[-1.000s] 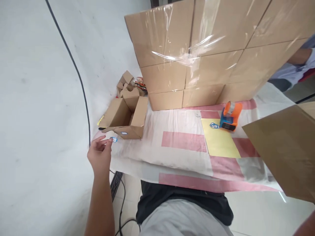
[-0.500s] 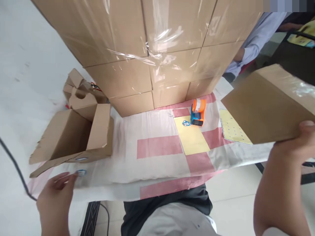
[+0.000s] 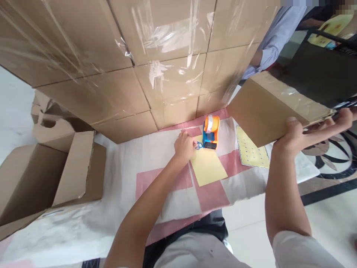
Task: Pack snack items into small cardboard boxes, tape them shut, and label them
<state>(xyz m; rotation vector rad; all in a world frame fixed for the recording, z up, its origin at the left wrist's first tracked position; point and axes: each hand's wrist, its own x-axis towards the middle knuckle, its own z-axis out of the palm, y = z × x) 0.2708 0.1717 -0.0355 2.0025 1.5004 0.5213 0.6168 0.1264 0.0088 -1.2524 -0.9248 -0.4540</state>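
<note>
My right hand [image 3: 304, 136] grips a closed cardboard box [image 3: 258, 115] from beneath, its thumb on the near face and its fingers under the taped side. The box is tilted and held above the right part of the table. My left hand [image 3: 184, 147] is closed, with its fingertips pinched at a small blue-and-white sticker [image 3: 198, 145] by the top of a yellow sheet [image 3: 209, 167]. Whether the sticker is lifted off the sheet I cannot tell. Just right of those fingers stands an orange and blue tape dispenser [image 3: 211, 132].
Film-wrapped cardboard boxes [image 3: 173, 78] are stacked along the back. An opened carton [image 3: 75, 167] lies at left, with torn cardboard [image 3: 52, 123] behind it. A dotted yellow sheet [image 3: 252, 150] rests on the checked tablecloth [image 3: 164, 178]. Another person's sleeve [image 3: 279, 41] shows behind the stack.
My left hand, with a small sticker at its fingertips, has moved from beside the opened carton to the yellow sheet. The view has shifted right; my right hand still holds the box.
</note>
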